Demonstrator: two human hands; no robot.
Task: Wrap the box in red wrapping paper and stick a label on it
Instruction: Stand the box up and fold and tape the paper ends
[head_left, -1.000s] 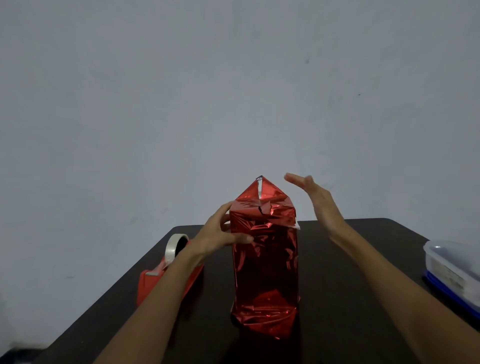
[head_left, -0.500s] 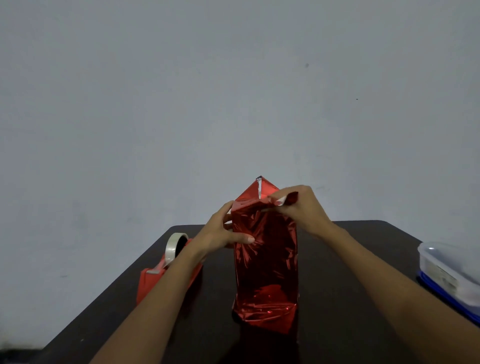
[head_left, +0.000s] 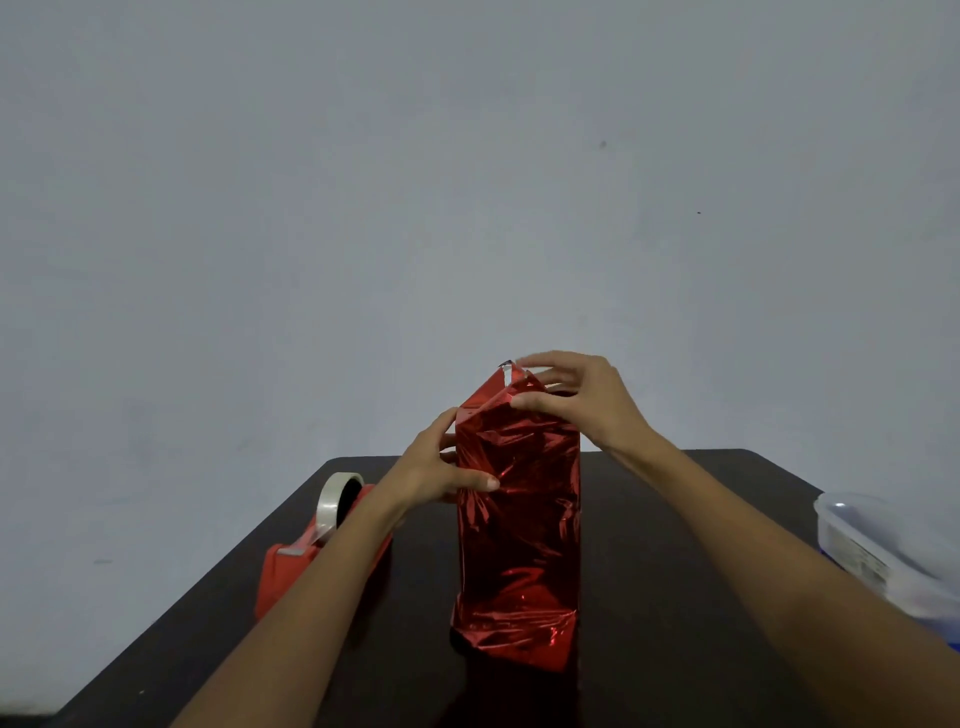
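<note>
A tall box wrapped in shiny red paper (head_left: 519, 525) stands upright in the middle of the dark table (head_left: 675, 597). Its top end still has a pointed red flap sticking up with a silver strip at the tip. My left hand (head_left: 441, 467) grips the box's upper left side, thumb across the front face. My right hand (head_left: 576, 400) sits over the top right corner, thumb on the front fold and fingers curled around the paper flap behind it. No label is visible.
A red tape dispenser (head_left: 322, 545) with a roll of clear tape stands left of the box, partly behind my left forearm. A clear plastic container with a blue base (head_left: 883, 556) sits at the table's right edge. A plain wall rises behind.
My right hand came from open in the air down onto the top of the box and now folds the paper flaps there. The left hand and the box have stayed put.
</note>
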